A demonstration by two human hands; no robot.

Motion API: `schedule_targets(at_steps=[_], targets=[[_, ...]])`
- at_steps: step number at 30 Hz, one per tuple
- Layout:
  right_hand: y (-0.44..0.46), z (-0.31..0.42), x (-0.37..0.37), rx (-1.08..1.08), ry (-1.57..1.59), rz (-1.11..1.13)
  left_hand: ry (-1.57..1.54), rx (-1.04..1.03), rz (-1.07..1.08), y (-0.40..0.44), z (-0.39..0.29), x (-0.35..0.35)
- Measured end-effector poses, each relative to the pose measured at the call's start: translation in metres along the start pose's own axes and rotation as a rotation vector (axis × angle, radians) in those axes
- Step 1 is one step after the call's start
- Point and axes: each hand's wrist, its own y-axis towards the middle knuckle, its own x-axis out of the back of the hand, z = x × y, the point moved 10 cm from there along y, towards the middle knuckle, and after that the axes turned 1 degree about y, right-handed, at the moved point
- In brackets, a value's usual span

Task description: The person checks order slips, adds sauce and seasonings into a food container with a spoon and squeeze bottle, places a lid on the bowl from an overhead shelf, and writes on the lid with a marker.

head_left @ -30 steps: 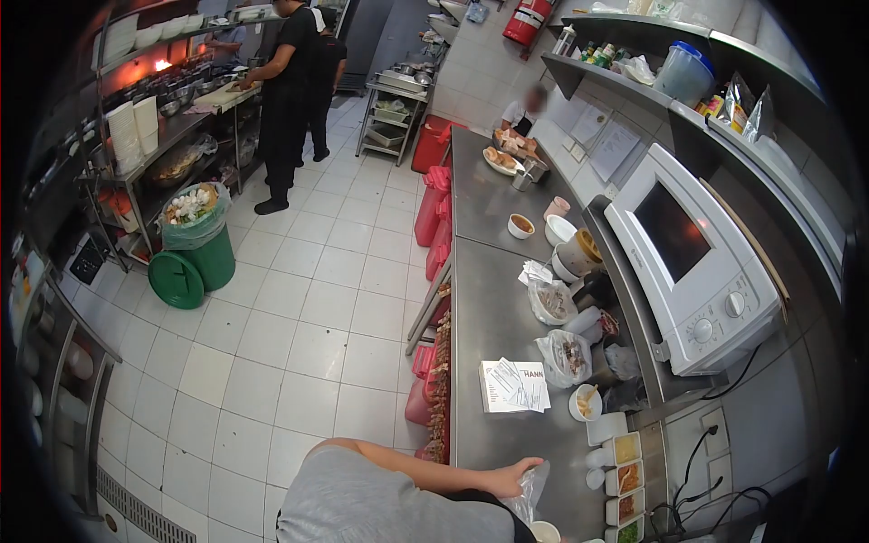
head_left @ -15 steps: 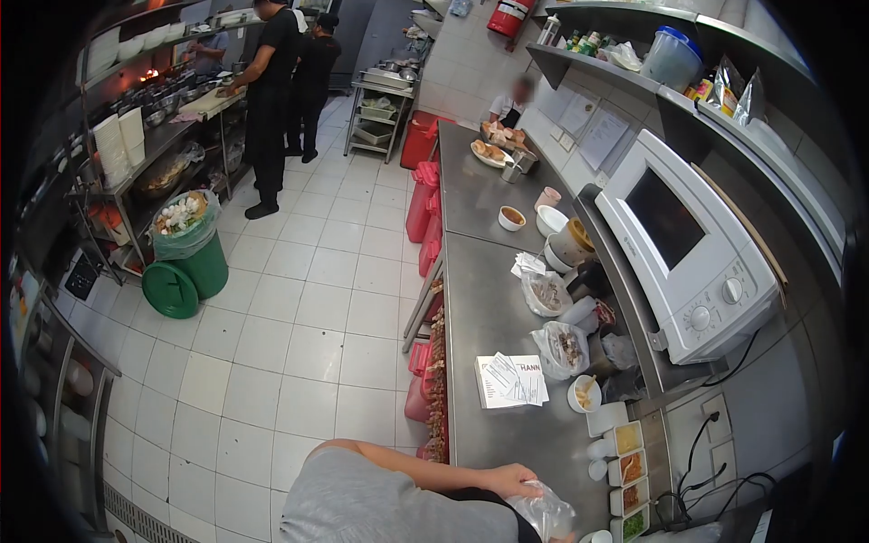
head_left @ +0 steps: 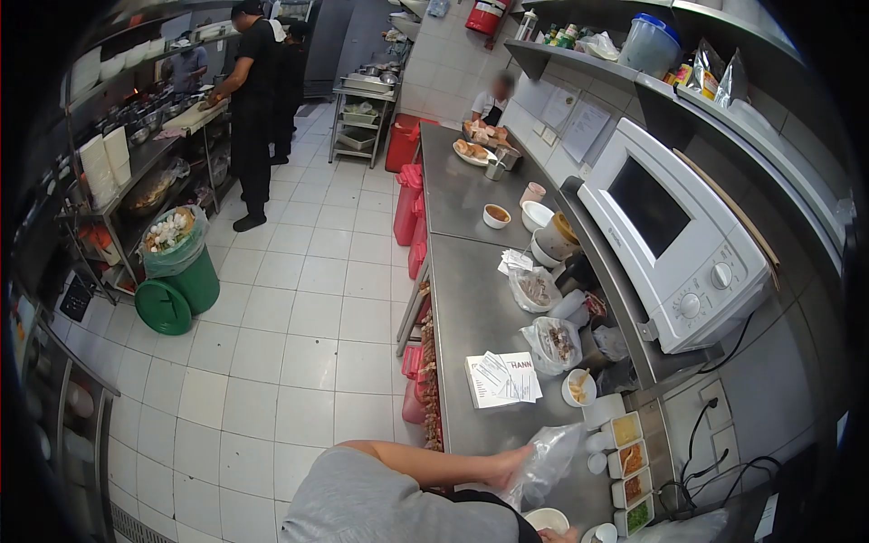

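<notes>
My left hand (head_left: pixel 512 466) is closed on a clear plastic bag (head_left: pixel 552 457), which hangs loosely stretched above the steel counter. Just below the bag, partly cut off by my body and the frame's bottom edge, is a white bowl (head_left: pixel 547 519). Only a little of my right hand (head_left: pixel 559 536) shows, beside the bowl's rim; its fingers are mostly hidden. Further up the counter, papers lie on a white box (head_left: pixel 498 381), and a small white bowl of yellowish food (head_left: pixel 579 387) stands to its right.
To the right run containers of chopped ingredients (head_left: pixel 632 460), under a microwave (head_left: pixel 670 235) on a shelf. Bagged food (head_left: pixel 554 346) lies by the wall. Red bins (head_left: pixel 409 204) line the counter's left side. Co-workers (head_left: pixel 256 109) stand across the tiled floor near a green bin (head_left: pixel 195 285).
My left hand has lifted the plastic bag up and away from my body, and the bag now hangs more spread out. The white bowl has come into view below it. The view has shifted slightly.
</notes>
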Motion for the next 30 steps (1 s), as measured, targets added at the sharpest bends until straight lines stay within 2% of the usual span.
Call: schedule_targets(at_steps=[2,4,7,11,12,14,17,20,22,25,27,30], targets=[[0.001,0.000,0.001,-0.004,0.014,-0.011,0.416,-0.102,-0.106,-0.045,-0.024,-0.040],[0.001,-0.001,0.001,-0.011,0.028,-0.015,0.853,-0.160,-0.086,-0.066,-0.040,-0.069],[0.003,-0.001,0.001,-0.017,0.054,-0.023,1.543,-0.174,0.169,-0.068,-0.031,-0.098],[0.004,-0.002,0.000,-0.026,0.106,-0.038,1.180,-0.510,0.550,-0.076,-0.005,-0.150],[0.003,-0.002,0.000,-0.025,0.113,-0.046,1.188,-0.530,0.583,-0.074,0.004,-0.155],[0.003,-0.003,-0.001,-0.030,0.150,-0.062,1.349,-0.496,0.542,-0.062,0.024,-0.152],[0.000,-0.012,0.003,-0.032,0.219,-0.097,1.801,-0.393,0.326,-0.041,0.044,-0.130],[0.000,-0.022,0.005,-0.022,0.327,-0.128,2.022,-0.316,0.187,-0.033,0.050,-0.111],[0.002,-0.026,0.005,-0.023,0.356,-0.134,2.060,-0.293,0.136,-0.030,0.053,-0.100],[0.006,0.006,0.008,-0.052,0.168,-0.090,2.011,-0.346,0.043,-0.014,0.054,-0.074],[0.006,0.041,0.000,0.017,-0.043,0.009,1.950,-0.397,-0.023,-0.009,0.050,-0.061],[0.007,0.040,-0.014,0.023,-0.026,0.025,1.994,-0.331,0.017,-0.055,0.019,-0.083]])
